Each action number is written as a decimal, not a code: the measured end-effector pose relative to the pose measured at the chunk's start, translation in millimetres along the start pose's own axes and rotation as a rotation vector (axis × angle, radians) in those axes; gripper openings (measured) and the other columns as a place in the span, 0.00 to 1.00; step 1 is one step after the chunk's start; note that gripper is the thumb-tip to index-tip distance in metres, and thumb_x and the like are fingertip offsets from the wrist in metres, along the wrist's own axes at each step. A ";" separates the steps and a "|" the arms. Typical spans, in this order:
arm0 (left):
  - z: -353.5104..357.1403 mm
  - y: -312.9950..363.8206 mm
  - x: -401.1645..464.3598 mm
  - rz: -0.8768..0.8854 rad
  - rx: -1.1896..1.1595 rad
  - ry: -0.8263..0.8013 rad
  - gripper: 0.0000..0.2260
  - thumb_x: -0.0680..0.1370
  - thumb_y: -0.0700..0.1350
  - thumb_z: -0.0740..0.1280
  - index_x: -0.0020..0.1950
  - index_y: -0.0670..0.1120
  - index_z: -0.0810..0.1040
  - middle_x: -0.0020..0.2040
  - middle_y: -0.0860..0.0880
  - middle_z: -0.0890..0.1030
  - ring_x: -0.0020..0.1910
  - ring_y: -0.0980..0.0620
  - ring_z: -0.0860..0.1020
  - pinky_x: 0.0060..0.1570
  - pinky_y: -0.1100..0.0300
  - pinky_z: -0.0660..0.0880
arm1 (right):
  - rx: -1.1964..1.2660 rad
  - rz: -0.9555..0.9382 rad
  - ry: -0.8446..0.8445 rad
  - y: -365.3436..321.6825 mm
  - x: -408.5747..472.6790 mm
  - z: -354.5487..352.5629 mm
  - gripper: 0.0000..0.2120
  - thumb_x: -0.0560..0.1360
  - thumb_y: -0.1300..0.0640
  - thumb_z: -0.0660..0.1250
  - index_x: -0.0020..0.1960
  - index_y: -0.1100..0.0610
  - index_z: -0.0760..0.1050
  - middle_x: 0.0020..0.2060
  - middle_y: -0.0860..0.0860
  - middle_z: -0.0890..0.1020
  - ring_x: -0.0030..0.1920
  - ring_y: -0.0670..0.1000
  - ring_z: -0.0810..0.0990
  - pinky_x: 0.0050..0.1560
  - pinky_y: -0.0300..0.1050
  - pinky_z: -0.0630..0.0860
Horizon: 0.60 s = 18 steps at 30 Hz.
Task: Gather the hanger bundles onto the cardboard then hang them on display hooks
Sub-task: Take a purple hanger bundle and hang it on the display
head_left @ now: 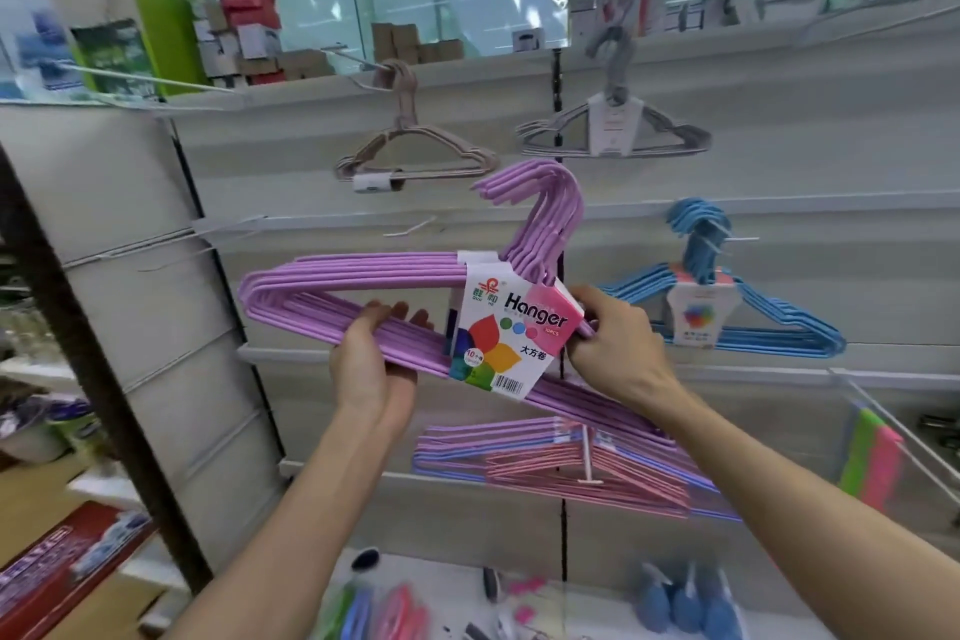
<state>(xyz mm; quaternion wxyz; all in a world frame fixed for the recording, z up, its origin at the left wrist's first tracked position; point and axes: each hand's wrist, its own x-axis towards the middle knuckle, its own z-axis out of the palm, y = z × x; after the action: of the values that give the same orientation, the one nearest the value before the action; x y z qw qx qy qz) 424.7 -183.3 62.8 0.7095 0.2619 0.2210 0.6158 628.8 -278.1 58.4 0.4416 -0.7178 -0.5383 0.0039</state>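
I hold a purple hanger bundle (363, 276) with a white "Hanger" label (511, 333) up in front of the slat wall. My left hand (371, 361) grips its lower bar left of the label. My right hand (615, 340) grips the bundle just right of the label. The bundle's hooks (545, 208) point up and left, clear of any display hook. A blue bundle (727, 307) hangs on a hook at right. A beige bundle (410, 156) and a grey bundle (613, 130) hang higher up. Pink and purple bundles (571, 463) hang below my hands.
Bare white display hooks (415, 226) stick out of the wall left of the purple hooks. A shelf (441, 587) below carries small coloured goods. Green and pink items (867, 457) hang at right. Boxes (249, 26) line the top ledge. A dark post (104, 379) stands at left.
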 end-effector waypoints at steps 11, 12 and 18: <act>-58.7 16.2 105.3 0.093 -0.082 0.114 0.05 0.79 0.39 0.61 0.50 0.47 0.76 0.53 0.42 0.77 0.66 0.37 0.76 0.67 0.41 0.72 | -0.081 -0.053 -0.089 2.2 79.5 89.3 0.22 0.73 0.54 0.65 0.66 0.41 0.73 0.54 0.49 0.85 0.57 0.59 0.81 0.54 0.57 0.77; -62.0 15.2 116.8 0.098 -0.097 0.129 0.06 0.79 0.39 0.61 0.51 0.47 0.76 0.55 0.41 0.76 0.68 0.38 0.74 0.67 0.41 0.72 | -0.089 -0.059 -0.095 4.0 89.0 97.4 0.23 0.73 0.55 0.65 0.66 0.41 0.73 0.55 0.49 0.85 0.57 0.59 0.80 0.54 0.57 0.77; -69.0 8.9 182.7 0.095 -0.130 0.192 0.12 0.78 0.37 0.61 0.59 0.47 0.74 0.59 0.40 0.76 0.68 0.37 0.74 0.67 0.42 0.72 | -0.126 -0.099 -0.113 16.9 147.7 136.2 0.22 0.75 0.54 0.63 0.68 0.41 0.72 0.57 0.52 0.84 0.59 0.62 0.79 0.50 0.54 0.72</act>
<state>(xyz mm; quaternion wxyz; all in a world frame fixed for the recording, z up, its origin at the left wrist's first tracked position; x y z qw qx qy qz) 400.3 5.2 17.4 0.6706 0.1656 0.2349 0.6839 638.4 -78.2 34.0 0.3641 -0.7152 -0.5965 -0.0113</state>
